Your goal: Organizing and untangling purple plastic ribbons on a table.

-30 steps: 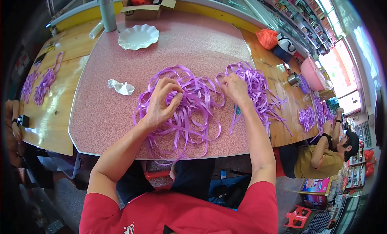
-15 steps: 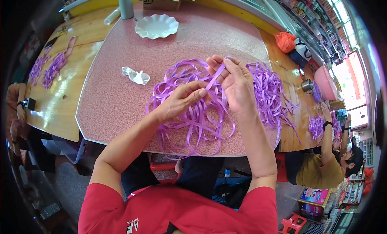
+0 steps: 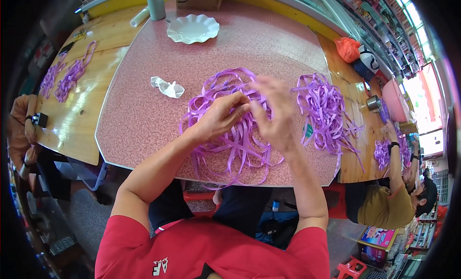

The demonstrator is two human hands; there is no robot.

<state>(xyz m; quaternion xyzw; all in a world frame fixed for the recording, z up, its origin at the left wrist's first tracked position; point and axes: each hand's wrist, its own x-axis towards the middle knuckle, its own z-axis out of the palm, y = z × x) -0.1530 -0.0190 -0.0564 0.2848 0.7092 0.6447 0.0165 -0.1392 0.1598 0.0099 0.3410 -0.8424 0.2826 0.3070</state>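
Pink speckled tabletop. Near middle: loose purple ribbon heap; second ribbon heap right of it. Right hand above first heap, blurred, grip unclear. Left hand just left, thumb and fingertips together, contents hidden. Crumpled white tissue farther left.

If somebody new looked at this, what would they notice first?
Probably the big purple ribbon tangle in the middle of the pink table, with the person's left hand and blurry right hand close together over it. Then another purple heap, to the right of the hands. The white plate with its wavy rim stands out too, near the table's far side.
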